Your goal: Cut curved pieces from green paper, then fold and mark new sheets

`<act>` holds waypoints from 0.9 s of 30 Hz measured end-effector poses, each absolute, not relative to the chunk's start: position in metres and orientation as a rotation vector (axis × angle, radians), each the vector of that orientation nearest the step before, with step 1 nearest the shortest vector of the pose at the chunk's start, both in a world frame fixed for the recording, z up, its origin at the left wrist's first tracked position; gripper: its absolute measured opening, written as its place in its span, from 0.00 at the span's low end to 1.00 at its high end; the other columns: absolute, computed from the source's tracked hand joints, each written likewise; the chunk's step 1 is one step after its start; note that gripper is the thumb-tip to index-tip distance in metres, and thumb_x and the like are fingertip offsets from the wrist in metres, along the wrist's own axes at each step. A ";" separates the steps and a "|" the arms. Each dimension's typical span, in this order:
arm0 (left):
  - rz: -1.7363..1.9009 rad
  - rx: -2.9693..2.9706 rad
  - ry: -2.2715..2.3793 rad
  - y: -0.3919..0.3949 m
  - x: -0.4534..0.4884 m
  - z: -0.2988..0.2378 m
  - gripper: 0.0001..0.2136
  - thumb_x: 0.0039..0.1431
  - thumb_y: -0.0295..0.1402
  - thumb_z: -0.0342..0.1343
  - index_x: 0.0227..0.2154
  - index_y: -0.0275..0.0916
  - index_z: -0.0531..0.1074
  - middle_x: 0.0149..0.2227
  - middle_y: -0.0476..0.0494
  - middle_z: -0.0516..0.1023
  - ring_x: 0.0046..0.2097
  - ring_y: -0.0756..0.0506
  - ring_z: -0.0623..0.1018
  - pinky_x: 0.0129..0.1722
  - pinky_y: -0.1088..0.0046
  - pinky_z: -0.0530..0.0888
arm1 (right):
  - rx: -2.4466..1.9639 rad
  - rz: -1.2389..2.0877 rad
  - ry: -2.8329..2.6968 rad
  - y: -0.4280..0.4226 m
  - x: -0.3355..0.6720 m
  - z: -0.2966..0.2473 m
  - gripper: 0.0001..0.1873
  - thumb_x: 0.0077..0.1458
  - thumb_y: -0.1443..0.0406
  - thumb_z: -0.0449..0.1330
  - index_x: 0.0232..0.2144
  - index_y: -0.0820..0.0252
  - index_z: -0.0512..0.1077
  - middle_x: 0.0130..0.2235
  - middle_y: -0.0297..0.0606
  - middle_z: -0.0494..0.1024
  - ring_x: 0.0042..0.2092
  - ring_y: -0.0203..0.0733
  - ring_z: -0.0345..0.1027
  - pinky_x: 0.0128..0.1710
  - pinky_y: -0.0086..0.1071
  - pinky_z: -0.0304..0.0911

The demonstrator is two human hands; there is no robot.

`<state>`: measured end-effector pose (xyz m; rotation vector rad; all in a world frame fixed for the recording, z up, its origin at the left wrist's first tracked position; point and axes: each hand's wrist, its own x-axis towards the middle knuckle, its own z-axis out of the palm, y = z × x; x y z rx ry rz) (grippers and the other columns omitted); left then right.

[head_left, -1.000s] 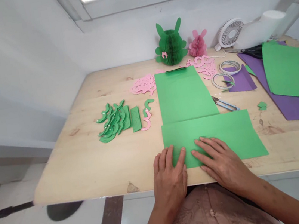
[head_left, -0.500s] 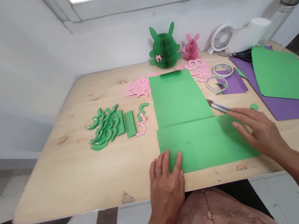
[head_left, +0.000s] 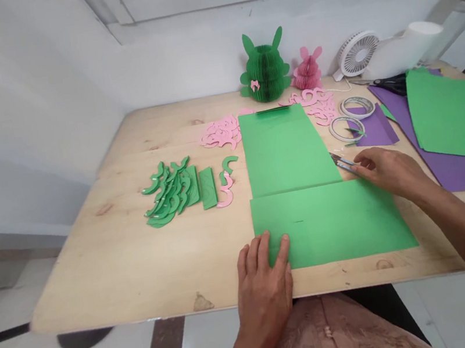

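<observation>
A green paper sheet (head_left: 342, 224) lies flat along the table's front, with a short dark line marked near its left part. My left hand (head_left: 265, 280) rests on its lower left corner, fingers stretched out and lying flat. Behind it, touching or slightly under its far edge, lies a second green sheet (head_left: 286, 151) with a dark strip at its far end. My right hand (head_left: 388, 170) is at the right of the sheets, its fingers closed on the near end of a slim blue-and-grey utility knife (head_left: 340, 161). The knife's dark tip points away to the left.
Green curved cutouts (head_left: 169, 193) are piled at left, near a green paper strip (head_left: 207, 188). Pink cutouts (head_left: 221, 133) lie farther back. Tape rolls (head_left: 346, 129), purple paper (head_left: 456, 168) and a fan (head_left: 357, 54) are at right. A green paper figure (head_left: 266, 71) stands by the wall.
My right hand has moved from above the front sheet's right end to the utility knife, its fingers closing on it. My left hand has stayed on the sheet. The view has shifted slightly.
</observation>
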<state>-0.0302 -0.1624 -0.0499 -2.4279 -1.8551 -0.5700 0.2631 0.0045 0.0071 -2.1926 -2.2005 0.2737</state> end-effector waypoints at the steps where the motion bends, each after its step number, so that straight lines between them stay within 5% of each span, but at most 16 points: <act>1: -0.574 -2.427 -1.857 -0.162 -0.030 -0.050 0.20 0.58 0.33 0.51 0.55 0.45 0.68 0.55 0.36 0.68 0.56 0.37 0.66 0.57 0.55 0.60 | -2.219 0.302 -2.205 0.007 0.263 0.008 0.15 0.52 0.51 0.54 0.33 0.54 0.73 0.33 0.35 0.78 0.34 0.46 0.71 0.28 0.34 0.57; 14: -0.640 -2.442 -1.874 -0.162 -0.031 -0.053 0.20 0.58 0.33 0.51 0.54 0.46 0.68 0.55 0.36 0.68 0.57 0.37 0.66 0.58 0.55 0.59 | -2.245 0.265 -2.237 0.016 0.258 0.002 0.12 0.54 0.55 0.53 0.28 0.54 0.69 0.29 0.35 0.77 0.30 0.43 0.67 0.25 0.31 0.50; 27: -0.695 -2.412 -1.875 -0.162 -0.032 -0.057 0.19 0.58 0.34 0.51 0.53 0.46 0.69 0.54 0.37 0.68 0.56 0.37 0.66 0.57 0.55 0.59 | -2.106 0.051 -2.142 0.023 0.283 0.009 0.15 0.55 0.59 0.49 0.30 0.55 0.73 0.30 0.38 0.77 0.30 0.43 0.68 0.26 0.32 0.53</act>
